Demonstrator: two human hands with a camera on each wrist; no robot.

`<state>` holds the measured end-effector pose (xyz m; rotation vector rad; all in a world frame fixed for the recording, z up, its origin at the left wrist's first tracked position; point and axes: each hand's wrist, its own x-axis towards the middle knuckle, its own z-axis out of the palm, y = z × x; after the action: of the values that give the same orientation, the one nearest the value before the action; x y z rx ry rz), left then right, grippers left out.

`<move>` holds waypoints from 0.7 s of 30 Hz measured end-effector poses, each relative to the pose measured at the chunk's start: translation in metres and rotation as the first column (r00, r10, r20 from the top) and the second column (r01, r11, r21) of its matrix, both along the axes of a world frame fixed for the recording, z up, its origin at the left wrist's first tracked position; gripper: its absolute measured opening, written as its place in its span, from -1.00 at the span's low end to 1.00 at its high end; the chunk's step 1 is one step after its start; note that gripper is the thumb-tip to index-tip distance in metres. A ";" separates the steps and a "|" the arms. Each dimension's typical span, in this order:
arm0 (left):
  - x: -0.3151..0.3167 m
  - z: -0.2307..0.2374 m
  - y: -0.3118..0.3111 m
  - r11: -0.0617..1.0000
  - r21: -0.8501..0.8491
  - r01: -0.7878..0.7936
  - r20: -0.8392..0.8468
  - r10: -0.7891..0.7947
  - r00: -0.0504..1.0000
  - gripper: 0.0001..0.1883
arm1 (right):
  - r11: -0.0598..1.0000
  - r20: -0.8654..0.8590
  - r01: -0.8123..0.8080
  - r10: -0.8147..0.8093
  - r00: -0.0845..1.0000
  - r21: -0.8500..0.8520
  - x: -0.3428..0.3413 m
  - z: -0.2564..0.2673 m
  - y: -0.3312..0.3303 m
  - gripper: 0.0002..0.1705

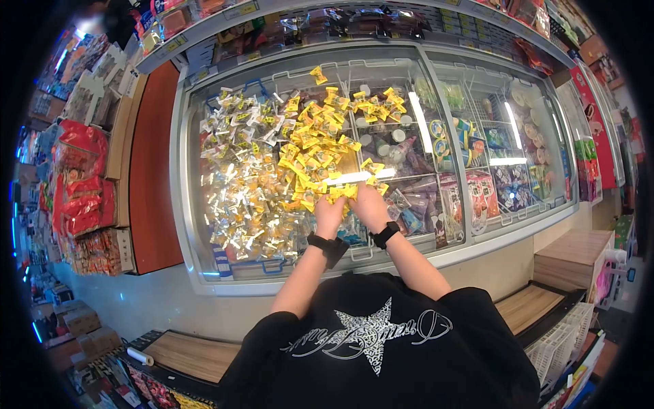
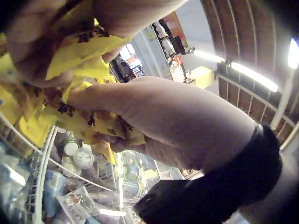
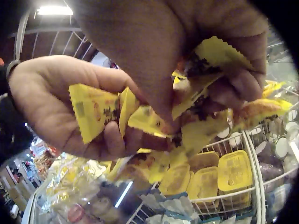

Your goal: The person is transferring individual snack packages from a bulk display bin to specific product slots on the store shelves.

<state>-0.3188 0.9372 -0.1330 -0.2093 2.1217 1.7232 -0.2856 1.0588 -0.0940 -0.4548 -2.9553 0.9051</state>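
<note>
Both hands are close together over the freezer's glass top, among small yellow wrapped sweets (image 1: 320,140). My left hand (image 1: 330,215) holds several of these packets; in the right wrist view some yellow wrappers (image 3: 93,112) lie in its palm under curled fingers. Right beside it, my right hand (image 1: 371,206) grips more of the yellow sweets (image 3: 219,53) between thumb and fingers. The left wrist view shows yellow wrappers (image 2: 84,56) bunched between both hands. A black band (image 1: 385,234) circles the right wrist, and another band (image 1: 328,248) the left.
White-wrapped sweets (image 1: 238,116) and clear-and-gold ones (image 1: 245,198) cover the left part of the glass. Below the glass, wire baskets (image 3: 254,186) hold tubs (image 3: 235,170) and bags. A brown board (image 1: 160,170) and red packets (image 1: 85,163) stand at left.
</note>
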 end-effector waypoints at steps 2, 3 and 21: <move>0.002 0.004 0.002 0.997 -0.068 -0.019 -0.024 0.017 1.000 -0.77 | 0.999 -0.045 0.003 -0.001 0.999 0.039 0.005 -0.006 -0.004 -0.64; 0.003 0.006 0.002 0.994 -0.102 -0.029 -0.037 0.025 0.999 -0.77 | 0.998 -0.068 0.005 -0.001 0.998 0.059 0.005 -0.005 -0.005 -0.64; 0.006 0.051 0.006 0.973 0.217 -0.081 0.227 0.031 0.973 -0.78 | 0.990 -0.036 0.122 -0.125 0.991 -0.073 0.010 0.002 -0.001 -0.58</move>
<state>-0.3128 0.9436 -0.0819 -0.3817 1.7624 1.8601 -0.2754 1.0574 -0.0916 -0.6073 -2.8294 0.9948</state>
